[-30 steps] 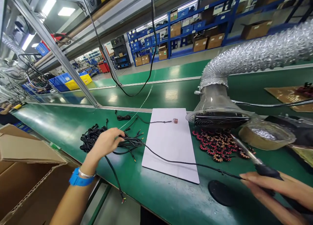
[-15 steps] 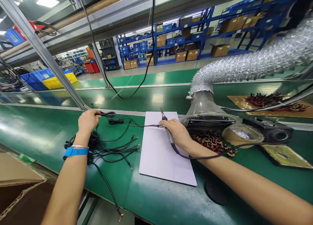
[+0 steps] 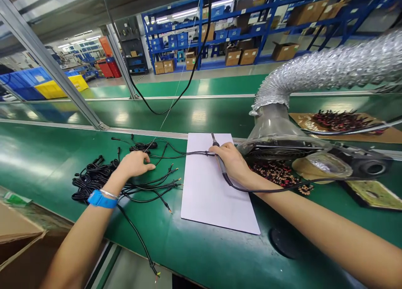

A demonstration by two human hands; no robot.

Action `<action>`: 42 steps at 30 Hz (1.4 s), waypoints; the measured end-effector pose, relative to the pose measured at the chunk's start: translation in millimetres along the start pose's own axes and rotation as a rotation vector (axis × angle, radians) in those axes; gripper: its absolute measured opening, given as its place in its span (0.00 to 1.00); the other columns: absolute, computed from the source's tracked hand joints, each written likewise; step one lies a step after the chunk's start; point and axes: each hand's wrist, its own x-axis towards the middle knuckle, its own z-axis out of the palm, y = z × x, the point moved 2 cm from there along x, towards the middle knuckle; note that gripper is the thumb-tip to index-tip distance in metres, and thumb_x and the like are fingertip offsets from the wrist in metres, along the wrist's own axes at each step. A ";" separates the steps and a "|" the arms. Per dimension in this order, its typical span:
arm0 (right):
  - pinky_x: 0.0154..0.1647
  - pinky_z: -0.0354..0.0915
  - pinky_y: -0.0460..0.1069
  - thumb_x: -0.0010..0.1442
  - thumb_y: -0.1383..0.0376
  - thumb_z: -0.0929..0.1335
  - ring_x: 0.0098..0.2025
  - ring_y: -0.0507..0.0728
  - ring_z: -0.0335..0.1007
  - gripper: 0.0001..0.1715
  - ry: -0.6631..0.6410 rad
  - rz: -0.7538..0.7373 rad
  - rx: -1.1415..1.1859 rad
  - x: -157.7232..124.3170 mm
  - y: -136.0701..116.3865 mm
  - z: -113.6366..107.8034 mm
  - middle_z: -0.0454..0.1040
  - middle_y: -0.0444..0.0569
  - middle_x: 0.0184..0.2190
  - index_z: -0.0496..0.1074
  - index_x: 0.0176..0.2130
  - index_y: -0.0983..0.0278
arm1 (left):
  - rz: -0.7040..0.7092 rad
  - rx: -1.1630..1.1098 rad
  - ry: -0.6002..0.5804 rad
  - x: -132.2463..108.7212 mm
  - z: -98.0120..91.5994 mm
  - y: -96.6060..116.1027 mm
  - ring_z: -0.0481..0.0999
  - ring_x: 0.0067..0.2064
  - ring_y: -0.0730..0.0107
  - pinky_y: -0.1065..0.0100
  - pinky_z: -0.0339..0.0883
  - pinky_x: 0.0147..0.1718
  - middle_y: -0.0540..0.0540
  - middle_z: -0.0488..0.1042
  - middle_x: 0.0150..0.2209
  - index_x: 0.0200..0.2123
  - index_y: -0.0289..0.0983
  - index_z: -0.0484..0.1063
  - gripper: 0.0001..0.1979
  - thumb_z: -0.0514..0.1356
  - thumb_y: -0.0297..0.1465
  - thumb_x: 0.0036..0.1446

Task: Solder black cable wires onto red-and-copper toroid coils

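Board lies flat on the bench, white. Right hand is over the board's far right part, fingers closed round the iron, tip toward the board's far edge. Cable crosses the board's far left part, its end at the right fingertips; can't tell if pinched. Left hand sits left of the board, fingers bent, thumb a little apart, just beside a cable coil; can't tell if it holds anything. Thin wire slants down toward it from beyond the board.

Pile of black cables: farther left of the board. Cable ends point at the board's left edge. Hood: right of the board's far right corner. Red-black rings: right of board. Bowl: farther right. Black disc: right of the board's near right corner.
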 end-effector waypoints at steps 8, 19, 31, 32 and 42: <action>0.39 0.62 0.50 0.56 0.79 0.59 0.42 0.62 0.62 0.25 -0.016 -0.006 -0.025 0.8 2.7 0.6 0.69 0.50 0.29 0.72 0.47 0.60 | 0.100 0.045 -0.100 -30.2 -9.7 14.7 0.77 0.36 0.60 0.68 0.62 0.32 0.45 0.79 0.32 0.27 0.39 0.74 0.05 0.58 0.30 0.52; 0.37 0.59 0.49 0.54 0.83 0.58 0.43 0.62 0.61 0.28 -0.093 0.033 -0.071 3.0 -8.4 -8.9 0.71 0.52 0.29 0.71 0.47 0.63 | -0.175 -0.106 0.728 -121.7 -77.9 -0.9 0.71 0.32 0.67 0.67 0.63 0.32 0.49 0.72 0.31 0.35 0.37 0.72 0.07 0.54 0.30 0.58; 0.38 0.61 0.50 0.55 0.83 0.59 0.42 0.62 0.63 0.24 -0.082 -0.006 -0.021 0.7 -12.5 -13.3 0.71 0.52 0.30 0.72 0.45 0.68 | 0.293 -0.335 0.813 -159.8 -97.1 76.2 0.68 0.28 0.73 0.70 0.61 0.26 0.50 0.70 0.29 0.33 0.38 0.70 0.04 0.57 0.26 0.59; 0.38 0.62 0.50 0.55 0.83 0.60 0.42 0.61 0.64 0.23 -0.071 -0.010 -0.007 0.6 -12.4 -15.0 0.71 0.51 0.31 0.72 0.45 0.68 | 0.427 -0.362 0.628 -161.4 -82.9 92.0 0.68 0.29 0.73 0.70 0.62 0.27 0.50 0.70 0.28 0.33 0.38 0.70 0.06 0.54 0.24 0.60; 0.45 0.68 0.53 0.64 0.69 0.60 0.43 0.59 0.71 0.14 0.169 -0.144 0.173 -74.5 -20.9 -92.3 0.76 0.49 0.37 0.72 0.45 0.60 | 0.760 -0.208 0.344 -174.4 15.2 177.1 0.65 0.28 0.67 0.68 0.59 0.26 0.48 0.67 0.26 0.32 0.38 0.65 0.13 0.48 0.16 0.50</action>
